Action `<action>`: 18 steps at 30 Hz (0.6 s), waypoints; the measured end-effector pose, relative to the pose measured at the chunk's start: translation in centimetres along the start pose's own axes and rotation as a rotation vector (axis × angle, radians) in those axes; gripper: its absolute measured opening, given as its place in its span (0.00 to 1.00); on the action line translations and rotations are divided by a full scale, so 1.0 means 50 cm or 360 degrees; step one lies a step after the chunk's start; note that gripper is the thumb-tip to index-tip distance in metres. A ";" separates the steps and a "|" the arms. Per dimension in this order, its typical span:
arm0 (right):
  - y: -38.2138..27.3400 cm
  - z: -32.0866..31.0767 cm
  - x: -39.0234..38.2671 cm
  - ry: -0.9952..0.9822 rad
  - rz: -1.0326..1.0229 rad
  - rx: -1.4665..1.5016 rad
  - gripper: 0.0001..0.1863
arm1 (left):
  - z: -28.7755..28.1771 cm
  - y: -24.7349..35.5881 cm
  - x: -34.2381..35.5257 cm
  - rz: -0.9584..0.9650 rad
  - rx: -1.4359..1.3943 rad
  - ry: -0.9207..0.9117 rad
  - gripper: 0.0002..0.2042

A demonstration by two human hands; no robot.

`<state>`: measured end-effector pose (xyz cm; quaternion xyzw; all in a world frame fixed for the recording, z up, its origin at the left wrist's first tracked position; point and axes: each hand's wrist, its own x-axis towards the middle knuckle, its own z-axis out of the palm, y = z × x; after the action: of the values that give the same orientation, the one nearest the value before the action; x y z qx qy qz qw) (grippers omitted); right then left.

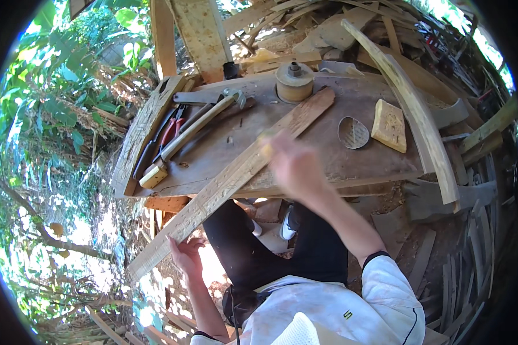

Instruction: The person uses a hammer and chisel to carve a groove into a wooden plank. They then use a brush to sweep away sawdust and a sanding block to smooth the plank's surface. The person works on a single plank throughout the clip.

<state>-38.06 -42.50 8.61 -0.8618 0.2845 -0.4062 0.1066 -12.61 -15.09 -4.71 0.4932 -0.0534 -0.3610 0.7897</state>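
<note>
A long, narrow wooden board [224, 181] slants across the workbench [213, 146], its lower end sticking out past the front edge towards my left side. Near that lower end, my left hand [187, 257] holds the board by its edge, with a finger or thumb lying on its face. My right hand [296, 167] is closed over the board's upper half and smeared by motion. Something small and yellowish [266, 145] shows at its fingertips, too blurred to name.
A hammer [195, 127], red-handled pliers [170, 131] and other tools lie at the bench's left. Further right are a round wooden block with a bolt [294, 81], an oval disc [353, 133], a yellowish block [389, 126] and a long curved pole [406, 103]. Scrap wood surrounds the bench.
</note>
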 end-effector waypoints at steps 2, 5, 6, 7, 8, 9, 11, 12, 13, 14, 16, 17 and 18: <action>-0.092 0.069 -0.040 -0.0184 -0.0343 0.0127 0.09 | -0.005 -0.009 0.003 -0.0050 -0.0020 -0.0068 0.32; -0.197 0.140 -0.083 -0.0452 -0.0480 0.0791 0.13 | -0.019 -0.012 -0.007 0.0064 0.0138 -0.0324 0.31; -0.209 0.152 -0.082 -0.0406 -0.0395 0.0872 0.14 | -0.026 -0.007 -0.013 0.0019 0.0175 -0.0155 0.29; -0.217 0.155 -0.077 -0.0375 -0.0381 0.1006 0.14 | -0.033 0.001 -0.020 0.0150 0.0246 -0.0193 0.28; -0.218 0.153 -0.068 -0.0263 -0.0251 0.0898 0.14 | -0.040 0.009 -0.027 0.0205 0.0326 -0.0194 0.27; -0.219 0.149 -0.057 -0.0205 -0.0146 0.0809 0.14 | -0.046 0.017 -0.035 0.0259 0.0403 -0.0192 0.26; -0.238 0.148 -0.044 -0.0155 -0.0162 0.0714 0.14 | -0.049 0.021 -0.042 0.0324 0.0465 -0.0084 0.24; -0.261 0.153 -0.043 -0.0155 -0.0280 0.0715 0.14 | -0.047 0.020 -0.044 0.0350 0.0461 -0.0029 0.23; -0.292 0.169 -0.050 -0.0139 -0.0434 0.0732 0.14 | -0.044 0.016 -0.044 0.0393 0.0526 0.0063 0.23; -0.338 0.192 -0.067 -0.0225 -0.0516 0.0866 0.13 | -0.040 0.012 -0.044 0.0364 0.0618 0.0183 0.22; -0.427 0.249 -0.102 -0.0313 -0.0636 0.1045 0.13 | -0.033 0.002 -0.042 0.0371 0.0565 0.0077 0.21; -0.466 0.276 -0.118 -0.0526 -0.0713 0.0873 0.15 | -0.031 -0.002 -0.044 0.0369 0.0524 0.0030 0.21; -0.491 0.300 -0.129 -0.0481 -0.0703 0.0995 0.16 | -0.030 -0.006 -0.044 0.0368 0.0526 0.0023 0.21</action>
<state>-20.00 -19.46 4.97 -0.8782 -0.0635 -0.3549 0.3142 -13.72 -12.71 -5.12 0.6093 -0.1626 -0.2507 0.7345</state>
